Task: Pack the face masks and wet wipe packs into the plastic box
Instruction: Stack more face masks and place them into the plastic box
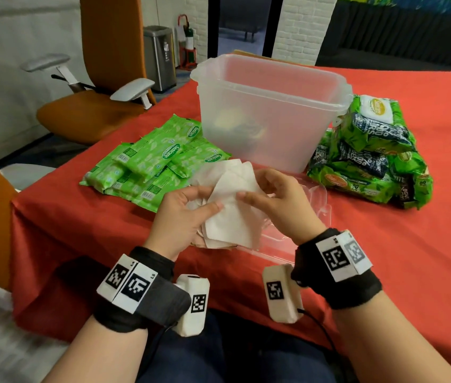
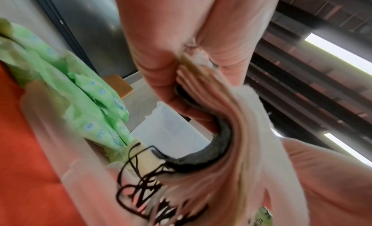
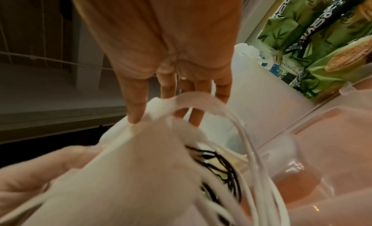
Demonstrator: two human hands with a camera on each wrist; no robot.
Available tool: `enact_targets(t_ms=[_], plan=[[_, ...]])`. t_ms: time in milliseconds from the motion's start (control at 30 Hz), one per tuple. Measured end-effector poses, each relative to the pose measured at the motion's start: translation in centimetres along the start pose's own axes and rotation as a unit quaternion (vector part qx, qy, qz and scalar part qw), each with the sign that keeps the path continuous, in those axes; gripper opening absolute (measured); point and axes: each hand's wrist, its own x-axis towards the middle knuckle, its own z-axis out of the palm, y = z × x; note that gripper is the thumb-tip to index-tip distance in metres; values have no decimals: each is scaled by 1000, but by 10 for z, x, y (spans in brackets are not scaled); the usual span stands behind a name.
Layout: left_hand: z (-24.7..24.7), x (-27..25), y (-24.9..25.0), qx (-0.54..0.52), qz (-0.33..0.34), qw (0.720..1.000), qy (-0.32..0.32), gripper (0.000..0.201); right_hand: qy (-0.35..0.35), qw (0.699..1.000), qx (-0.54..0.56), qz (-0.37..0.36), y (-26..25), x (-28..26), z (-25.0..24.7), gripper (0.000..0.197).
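A stack of folded white fabric face masks was held just above the near part of the red-covered table, in front of the translucent rectangular plastic box. The left hand gripped the stack from its left edge, thumb on top and fingers curled beneath; the left wrist view showed many layered edges and one dark grey mask pinched between thumb and fingers, with black ear loops trailing below. The right hand pinched the upper right edge of the top mask, white ear loops hanging beside it.

A clear flat plastic lid lay on the table under and right of the masks. The box stood upright and open just behind, with some dark and yellowish contents low inside that were too blurred to identify. Light green flat wet wipe packs lay heaped touching the box's left side; larger dark green wet wipe packs were piled against its right side. Bare red cloth stretched on the right and near edges. An orange office chair stood beyond the table's left edge.
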Motion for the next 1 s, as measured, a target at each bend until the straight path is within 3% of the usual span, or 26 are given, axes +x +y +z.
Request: enact_targets(t_ms=[100, 167, 400, 600, 833, 1000], plan=[[0, -2, 0, 6, 13, 1000, 7, 20, 92, 995, 47, 8, 2, -4, 1, 22], [0, -3, 1, -5, 11, 1000, 11, 16, 112, 991, 71, 1, 1, -6, 1, 31], [4, -5, 1, -20, 22, 1000, -2, 23, 47, 995, 83, -21, -5, -10, 3, 34], [4, -7, 0, -5, 45, 999, -18, 31, 55, 998, 20, -37, -9, -11, 0, 25], [6, -10, 3, 8, 116, 992, -41, 51, -42, 994, -66, -71, -20, -7, -4, 47], [3, -9, -1, 41, 147, 988, -37, 59, -34, 994, -89, -59, -21, 0, -4, 45]])
